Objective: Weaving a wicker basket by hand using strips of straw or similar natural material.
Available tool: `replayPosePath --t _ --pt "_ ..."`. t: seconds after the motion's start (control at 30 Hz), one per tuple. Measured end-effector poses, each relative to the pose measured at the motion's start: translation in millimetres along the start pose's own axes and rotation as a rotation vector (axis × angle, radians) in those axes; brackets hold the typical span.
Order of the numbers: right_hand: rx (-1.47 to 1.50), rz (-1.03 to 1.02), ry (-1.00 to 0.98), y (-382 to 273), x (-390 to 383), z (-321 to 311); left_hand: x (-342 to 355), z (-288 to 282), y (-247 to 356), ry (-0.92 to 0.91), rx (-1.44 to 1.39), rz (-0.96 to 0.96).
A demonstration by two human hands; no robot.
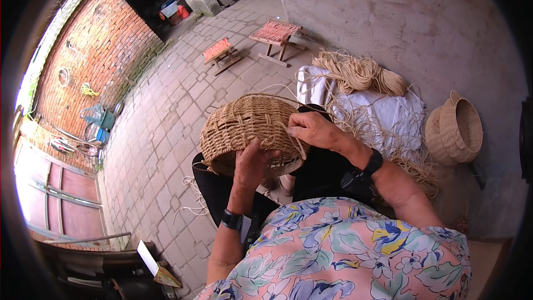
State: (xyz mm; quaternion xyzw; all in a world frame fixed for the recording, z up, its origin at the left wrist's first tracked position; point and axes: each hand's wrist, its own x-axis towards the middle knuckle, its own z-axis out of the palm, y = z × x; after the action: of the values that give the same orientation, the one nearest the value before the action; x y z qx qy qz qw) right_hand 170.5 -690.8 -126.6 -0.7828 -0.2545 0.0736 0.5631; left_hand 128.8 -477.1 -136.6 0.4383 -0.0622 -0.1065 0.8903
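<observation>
A round basket (248, 123) woven from tan straw cord rests tilted over my knees, its open side facing me. My left hand (251, 162) grips its near rim, thumb on the outer wall and the fingers partly hidden inside. At the basket's right side, my right hand (315, 129) is closed in a pinch on a strand of cord against the weave. Part of that strand hangs below the fingertips. A loose length of cord arcs above the basket's far edge.
Right of my legs, a coiled bundle of cord (361, 72) lies on a white sack (383, 114), with loose strands trailing down. Another woven basket (454, 128) stands by the wall. Two low stools (276, 32) with woven red seats sit ahead on the paved floor (161, 105).
</observation>
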Motion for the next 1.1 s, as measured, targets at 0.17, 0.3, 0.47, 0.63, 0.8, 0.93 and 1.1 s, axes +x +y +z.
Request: replayPosePath --t 0.17,0.3,0.47,0.63,0.8,0.93,1.1 --pt "-0.068 -0.098 0.01 3.1 -8.7 -7.5 -0.3 -0.8 1.1 0.037 0.035 0.049" --pt "-0.328 -0.121 0.076 33.0 -49.6 -36.6 -0.9 -3.4 0.7 0.072 0.094 0.091" --pt "-0.215 -0.074 0.244 23.9 -43.7 -20.8 -0.5 -5.8 -1.9 0.029 0.123 0.07" --pt "-0.417 -0.27 0.268 -7.1 -12.2 7.6 -1.4 0.8 -1.5 0.097 0.049 0.042" --pt "-0.533 -0.34 0.25 16.7 -23.4 -2.1 -2.8 -0.6 0.7 0.084 0.053 0.07" --pt "-0.694 -0.076 0.234 85.7 -80.7 -43.0 -0.4 -2.9 -0.6 0.103 0.082 0.078" --pt "-0.557 0.06 0.278 71.0 -74.4 -34.9 -0.2 -4.5 -0.2 0.064 0.012 0.028"
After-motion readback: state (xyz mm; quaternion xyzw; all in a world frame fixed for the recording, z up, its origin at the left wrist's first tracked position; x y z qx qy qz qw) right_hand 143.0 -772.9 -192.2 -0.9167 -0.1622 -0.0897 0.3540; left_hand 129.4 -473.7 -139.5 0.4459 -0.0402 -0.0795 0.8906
